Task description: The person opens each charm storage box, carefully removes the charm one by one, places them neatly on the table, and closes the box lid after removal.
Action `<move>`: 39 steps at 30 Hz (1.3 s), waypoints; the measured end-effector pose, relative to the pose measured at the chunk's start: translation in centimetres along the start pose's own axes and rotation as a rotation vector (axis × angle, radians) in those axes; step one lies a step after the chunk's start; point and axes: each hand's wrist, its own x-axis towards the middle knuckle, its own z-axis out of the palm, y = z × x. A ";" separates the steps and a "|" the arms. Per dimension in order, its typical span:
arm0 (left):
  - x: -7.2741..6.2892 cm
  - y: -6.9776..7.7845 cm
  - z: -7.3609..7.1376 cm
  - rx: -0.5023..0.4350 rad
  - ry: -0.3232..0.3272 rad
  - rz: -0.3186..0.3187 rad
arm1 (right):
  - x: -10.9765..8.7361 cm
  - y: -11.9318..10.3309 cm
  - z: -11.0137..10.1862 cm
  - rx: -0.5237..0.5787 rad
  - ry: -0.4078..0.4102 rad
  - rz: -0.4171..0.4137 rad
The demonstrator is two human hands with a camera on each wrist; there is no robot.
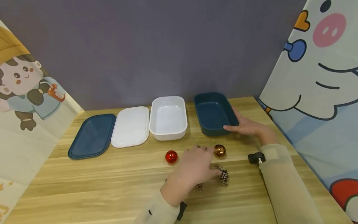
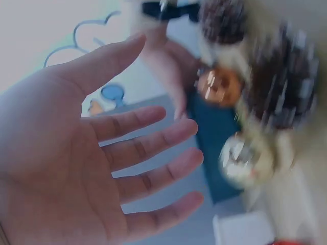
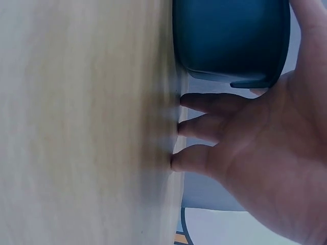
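Observation:
My left hand (image 1: 195,165) hovers over a group of ornaments, its fingers extended and holding nothing in the left wrist view. Under and beside it are a pine cone (image 1: 224,176) near the thumb and a second pine cone (image 1: 199,186), partly covered. A shiny gold bauble (image 1: 219,151) lies just past the fingertips, and a red bauble (image 1: 171,156) to the left. A pale shiny bauble (image 2: 237,161), blurred, is mostly hidden from the head view. My right hand (image 1: 247,126) touches the dark blue container (image 1: 215,130) at its front right corner, thumb at the front, fingers spread along the side.
A white container (image 1: 168,136) stands left of the blue one. Farther left lie a white lid (image 1: 130,127) and a dark blue lid (image 1: 92,136). A grey wall (image 1: 139,56) rises behind the wooden table (image 1: 98,186), with cartoon-printed panels on both sides.

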 end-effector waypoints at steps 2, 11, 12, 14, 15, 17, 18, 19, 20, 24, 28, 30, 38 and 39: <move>-0.1 -1.1 -0.9 -0.031 0.014 -0.015 | -0.1 0.0 0.1 0.003 0.000 0.001; 0.7 -5.4 -2.7 -0.010 0.051 -0.076 | -1.1 -0.9 -1.9 -0.003 0.023 -0.020; 0.8 -5.8 -2.8 0.000 0.055 -0.081 | -1.5 -1.3 -2.5 -0.013 0.031 -0.024; 0.9 -6.6 -3.3 0.010 0.056 -0.091 | -2.0 -2.4 -3.5 -0.014 0.040 -0.032; 1.0 -7.1 -3.6 0.016 0.055 -0.096 | -2.3 -3.2 -3.8 -0.037 0.045 -0.034; 0.9 -8.1 -4.4 0.024 0.056 -0.112 | -2.4 -5.0 -4.3 -0.098 0.052 -0.052; 0.9 -8.7 -4.9 0.026 0.060 -0.118 | -2.3 -6.0 -4.2 -0.119 0.048 -0.060; 0.8 -9.4 -5.3 0.019 0.056 -0.129 | -2.2 -7.0 -4.1 -0.144 0.043 -0.072; 0.7 -10.2 -5.8 0.013 0.058 -0.139 | -2.0 -8.1 -3.9 -0.169 0.031 -0.081; 0.0 -14.1 -7.2 -0.011 0.065 -0.167 | -1.1 -12.3 -2.3 -0.264 -0.024 -0.112; -0.9 -18.1 -8.2 -0.015 0.058 -0.173 | -0.4 -16.2 -0.5 -0.333 -0.073 -0.179; -1.4 -20.0 -8.5 -0.014 0.055 -0.161 | -0.1 -18.0 0.4 -0.346 -0.097 -0.225; -4.1 -26.4 -7.3 0.004 0.028 -0.128 | 1.4 -24.8 5.9 -0.466 -0.207 -0.398; -4.5 -27.0 -6.9 0.012 0.020 -0.130 | 1.5 -25.5 6.8 -0.486 -0.222 -0.420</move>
